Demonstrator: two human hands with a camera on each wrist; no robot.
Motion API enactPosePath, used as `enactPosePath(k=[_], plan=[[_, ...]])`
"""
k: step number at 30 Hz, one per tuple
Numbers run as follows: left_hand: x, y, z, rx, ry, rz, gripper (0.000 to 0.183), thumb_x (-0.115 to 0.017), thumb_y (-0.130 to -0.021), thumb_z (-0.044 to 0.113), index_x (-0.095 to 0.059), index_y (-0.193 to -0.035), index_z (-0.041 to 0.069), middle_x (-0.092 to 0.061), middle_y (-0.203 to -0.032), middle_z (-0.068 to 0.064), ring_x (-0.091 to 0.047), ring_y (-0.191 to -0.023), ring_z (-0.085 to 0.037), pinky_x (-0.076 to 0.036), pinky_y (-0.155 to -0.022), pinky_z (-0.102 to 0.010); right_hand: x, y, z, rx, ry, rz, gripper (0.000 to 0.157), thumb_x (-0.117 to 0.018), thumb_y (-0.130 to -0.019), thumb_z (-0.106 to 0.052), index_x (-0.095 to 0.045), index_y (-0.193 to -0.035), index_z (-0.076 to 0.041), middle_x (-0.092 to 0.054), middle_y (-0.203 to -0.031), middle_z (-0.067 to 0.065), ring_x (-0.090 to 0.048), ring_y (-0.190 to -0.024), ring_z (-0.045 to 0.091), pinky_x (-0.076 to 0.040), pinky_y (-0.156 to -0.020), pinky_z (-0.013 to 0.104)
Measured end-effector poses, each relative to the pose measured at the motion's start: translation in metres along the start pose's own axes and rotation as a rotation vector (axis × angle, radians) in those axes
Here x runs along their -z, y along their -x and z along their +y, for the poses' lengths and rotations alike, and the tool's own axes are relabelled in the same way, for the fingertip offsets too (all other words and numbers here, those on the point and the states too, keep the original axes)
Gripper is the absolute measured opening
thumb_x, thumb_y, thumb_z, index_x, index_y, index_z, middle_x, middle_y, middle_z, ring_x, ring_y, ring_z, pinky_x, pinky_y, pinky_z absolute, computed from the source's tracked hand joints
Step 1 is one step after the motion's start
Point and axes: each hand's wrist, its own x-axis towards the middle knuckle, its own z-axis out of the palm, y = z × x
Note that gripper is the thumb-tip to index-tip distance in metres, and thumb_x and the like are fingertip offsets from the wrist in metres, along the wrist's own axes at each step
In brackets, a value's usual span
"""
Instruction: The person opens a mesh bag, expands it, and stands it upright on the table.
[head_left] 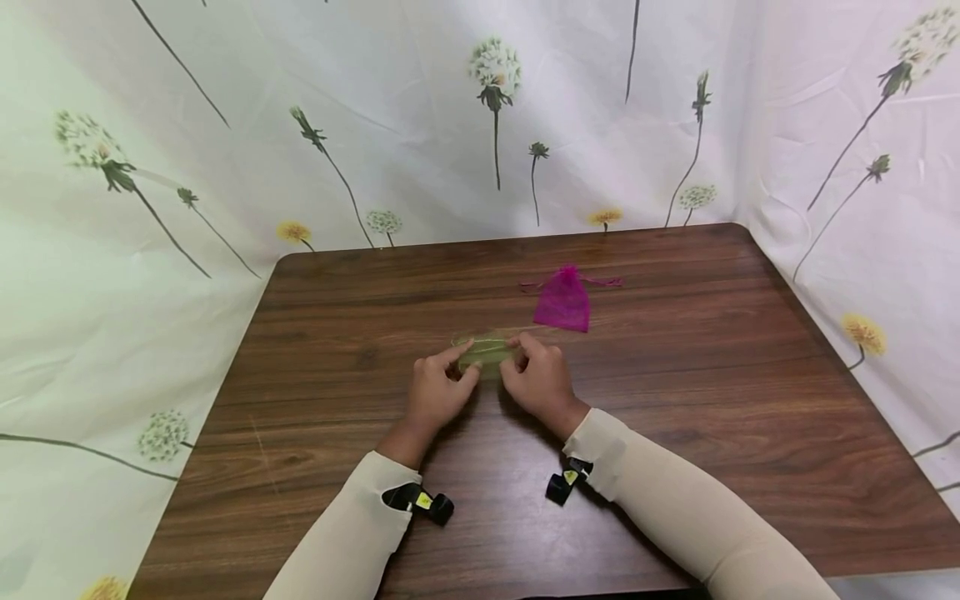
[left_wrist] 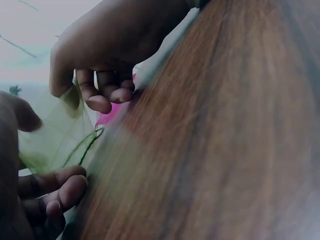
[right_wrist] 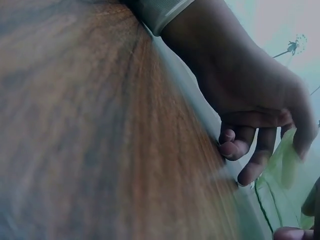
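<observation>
your left hand [head_left: 441,387] and right hand [head_left: 542,379] grip the green bag [head_left: 491,352] at opposite ends; likely step: spreading it; next move needs even tension.

A curtained-off booth or corner, enclosed on three visible sides by white fabric [head_left: 427,142] printed with dandelions [head_left: 496,67], mostly filled by a wood-grained worktop [head_left: 712,375], wrist cameras [head_left: 441,509] strapped over pale sleeves [head_left: 675,492].
</observation>
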Motion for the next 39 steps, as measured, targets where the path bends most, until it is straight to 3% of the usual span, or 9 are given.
enactPosePath(k=[5, 8, 19, 24, 29, 33, 39], plan=[[0.005, 0.0, 0.001, 0.08, 0.047, -0.078, 0.04, -0.074, -0.097, 0.012, -0.077, -0.135, 0.004, -0.07, -0.06, -0.004, -0.048, -0.047, -0.002, -0.043, -0.048, -0.024, 0.001, 0.0, 0.001, -0.019, 0.027, -0.062, 0.026, -0.07, -0.083, -0.001, -0.076, -0.109, 0.002, -0.071, -0.068, 0.006, -0.054, -0.055, 0.008, -0.049, -0.054, 0.027], [0.006, -0.001, 0.001, 0.108, 0.045, -0.089, 0.04, -0.072, -0.097, 0.008, -0.076, -0.137, 0.007, -0.071, -0.06, -0.007, -0.049, -0.042, 0.001, -0.044, -0.047, -0.025, 0.001, 0.0, 0.0, -0.021, 0.045, -0.074, 0.027, -0.071, -0.084, -0.002, -0.075, -0.11, 0.001, -0.073, -0.072, 0.007, -0.059, -0.056, 0.012, -0.051, -0.055, 0.03], [0.002, -0.001, 0.002, -0.008, -0.183, 0.031, 0.031, -0.071, -0.093, -0.001, -0.084, -0.12, 0.004, -0.071, -0.06, -0.01, -0.036, -0.043, -0.001, -0.035, -0.043, -0.024, 0.001, -0.002, -0.001, 0.02, 0.08, -0.024, 0.024, -0.071, -0.086, 0.006, -0.075, -0.109, 0.003, -0.074, -0.07, 0.005, -0.069, -0.058, 0.017, -0.059, -0.055, 0.037], [0.002, -0.002, -0.001, -0.002, -0.154, 0.026, 0.03, -0.074, -0.093, 0.001, -0.083, -0.122, 0.004, -0.073, -0.064, -0.01, -0.042, -0.048, -0.003, -0.04, -0.047, -0.025, 0.001, -0.004, 0.0, 0.014, 0.091, -0.043, 0.026, -0.074, -0.086, 0.001, -0.075, -0.112, 0.001, -0.076, -0.072, 0.005, -0.069, -0.06, 0.016, -0.058, -0.057, 0.034], [0.005, -0.003, -0.001, 0.03, -0.078, -0.063, 0.031, -0.078, -0.096, 0.007, -0.081, -0.126, 0.003, -0.074, -0.069, -0.009, -0.054, -0.054, -0.007, -0.047, -0.054, -0.025, 0.004, -0.004, 0.001, -0.034, 0.024, -0.138, 0.033, -0.075, -0.088, -0.008, -0.073, -0.119, 0.0, -0.077, -0.081, 0.007, -0.069, -0.067, 0.017, -0.058, -0.062, 0.033], [0.01, -0.005, -0.001, 0.1, 0.022, -0.114, 0.034, -0.076, -0.099, 0.011, -0.078, -0.133, 0.004, -0.076, -0.073, -0.011, -0.062, -0.053, -0.008, -0.055, -0.056, -0.026, 0.006, -0.007, 0.0, -0.082, -0.059, -0.148, 0.031, -0.071, -0.094, -0.012, -0.073, -0.12, 0.003, -0.076, -0.08, 0.01, -0.065, -0.065, 0.017, -0.056, -0.064, 0.034], [0.012, -0.005, -0.001, 0.307, 0.144, -0.099, 0.038, -0.058, -0.113, 0.025, -0.069, -0.145, 0.007, -0.079, -0.076, -0.016, -0.066, -0.044, -0.014, -0.056, -0.059, -0.024, 0.003, -0.01, 0.001, -0.204, -0.102, -0.12, 0.02, -0.064, -0.108, -0.02, -0.076, -0.113, -0.005, -0.074, -0.079, 0.007, -0.058, -0.068, 0.013, -0.051, -0.071, 0.036]])
